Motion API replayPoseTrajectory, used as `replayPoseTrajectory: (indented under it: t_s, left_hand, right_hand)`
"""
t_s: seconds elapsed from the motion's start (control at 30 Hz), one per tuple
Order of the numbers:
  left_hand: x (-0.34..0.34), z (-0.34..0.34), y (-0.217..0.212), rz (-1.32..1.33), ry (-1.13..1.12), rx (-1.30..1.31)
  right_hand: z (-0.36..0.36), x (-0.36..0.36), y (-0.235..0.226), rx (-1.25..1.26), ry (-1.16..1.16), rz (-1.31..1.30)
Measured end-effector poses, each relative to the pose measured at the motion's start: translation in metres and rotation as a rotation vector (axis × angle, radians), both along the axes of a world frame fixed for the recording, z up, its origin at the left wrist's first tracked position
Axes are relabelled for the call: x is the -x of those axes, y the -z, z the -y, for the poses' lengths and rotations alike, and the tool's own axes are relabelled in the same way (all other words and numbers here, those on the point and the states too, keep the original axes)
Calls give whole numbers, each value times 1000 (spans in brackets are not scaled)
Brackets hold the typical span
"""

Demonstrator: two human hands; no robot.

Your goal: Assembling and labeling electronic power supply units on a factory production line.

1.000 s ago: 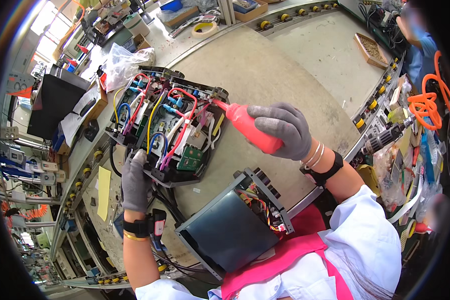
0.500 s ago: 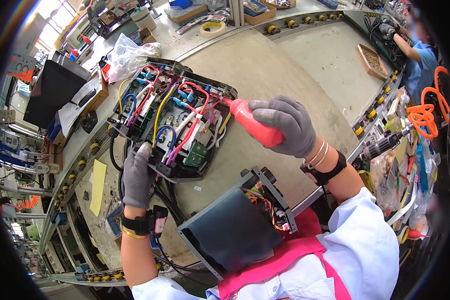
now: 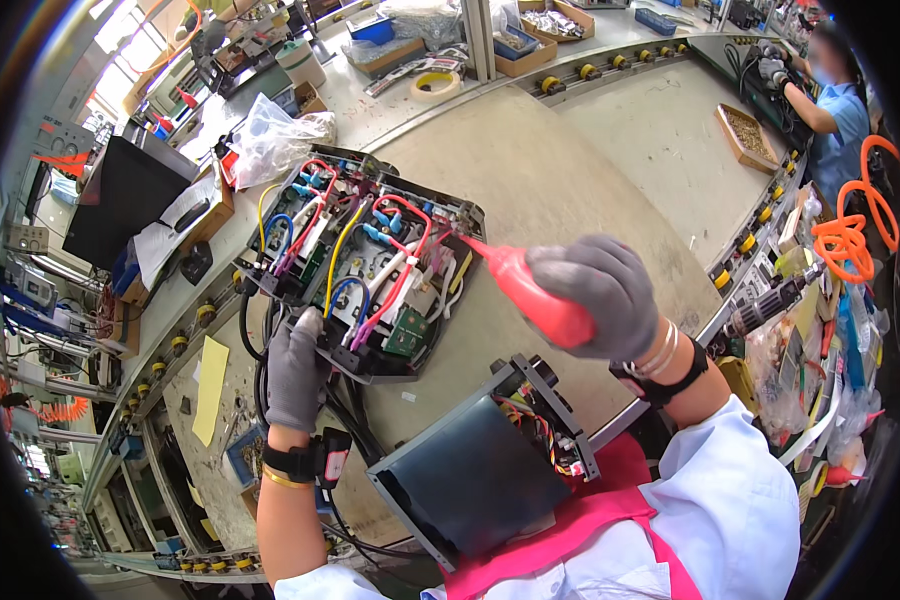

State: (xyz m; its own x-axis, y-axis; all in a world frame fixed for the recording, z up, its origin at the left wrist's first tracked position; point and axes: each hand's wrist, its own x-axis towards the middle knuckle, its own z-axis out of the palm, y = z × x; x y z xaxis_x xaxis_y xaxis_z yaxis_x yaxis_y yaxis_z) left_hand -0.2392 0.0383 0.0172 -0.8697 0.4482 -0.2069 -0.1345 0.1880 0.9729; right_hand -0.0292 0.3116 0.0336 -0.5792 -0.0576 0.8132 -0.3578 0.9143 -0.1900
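Observation:
An uncovered electronic unit with red, blue and yellow wires and green circuit boards sits at a slant in front of me. My left hand, in a grey glove, grips its near left edge, thumb on top and fingers hidden below. My gloved right hand is wrapped round a red squeeze bottle. The bottle's thin nozzle points at the unit's right edge; whether it touches anything there I cannot tell. Close to my body lies a dark metal housing with a bundle of coloured wires at its right end.
Black cables run from the unit toward the housing. A yellow paper strip lies to the left. Clear plastic bags and a tape roll are beyond the unit. A power screwdriver is at right; a co-worker works at far right.
The bottle has drawn back slightly to the right and toward me, baring more of its nozzle. My left hand keeps its hold on the unit. The whole view has shifted a little.

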Motion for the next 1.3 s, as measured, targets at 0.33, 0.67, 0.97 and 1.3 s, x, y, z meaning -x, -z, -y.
replayPoseTrajectory:
  t_s: [0.33, 0.67, 0.97, 1.3]
  left_hand:
    - [-3, -3, 2, -43, -30, -5]
    - [2, 2, 15, -59, -44, -8]
    - [-2, 2, 1, -26, 5, 28]
    - [-2, 1, 5, -25, -8, -27]
  right_hand:
    - [-1, 31, -1, -71, -63, -37]
    - [-1, 71, 23, -47, -69, -49]
    - [-3, 72, 28, -110, -61, -45]
    - [13, 68, 14, -246, 40, -2]
